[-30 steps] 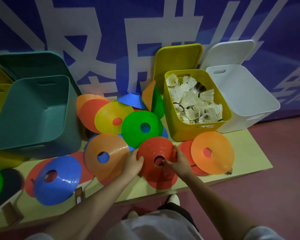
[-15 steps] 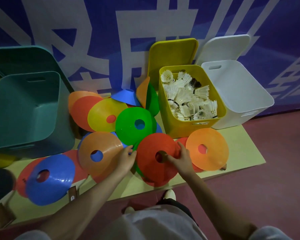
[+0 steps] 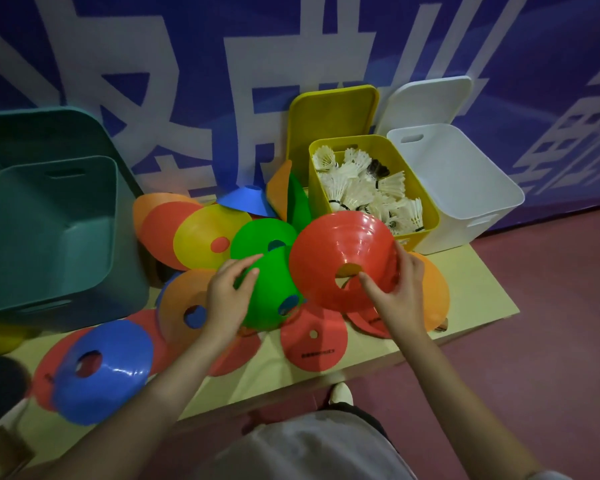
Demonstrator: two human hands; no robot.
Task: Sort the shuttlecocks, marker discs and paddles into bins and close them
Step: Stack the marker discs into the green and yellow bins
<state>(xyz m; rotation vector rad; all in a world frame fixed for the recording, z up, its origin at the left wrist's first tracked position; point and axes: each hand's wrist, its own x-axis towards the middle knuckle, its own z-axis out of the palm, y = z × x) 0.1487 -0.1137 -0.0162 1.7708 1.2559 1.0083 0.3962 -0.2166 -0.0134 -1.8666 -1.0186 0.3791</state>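
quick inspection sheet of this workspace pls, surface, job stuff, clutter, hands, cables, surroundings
surface: pale yellow tabletop, largely covered by discs.
job's things: red disc lifted and tilted; green disc raised off the pile; yellow bin open, holding shuttlecocks; white bin and teal bin open, nothing visible inside; lids lean on the wall.
clutter: loose orange, yellow, blue and red discs overlapping.
grippers: right hand pinches the red disc at its centre hole; left hand holds the green disc's edge.
cables: nothing seen.
surroundings: blue banner wall, reddish floor.
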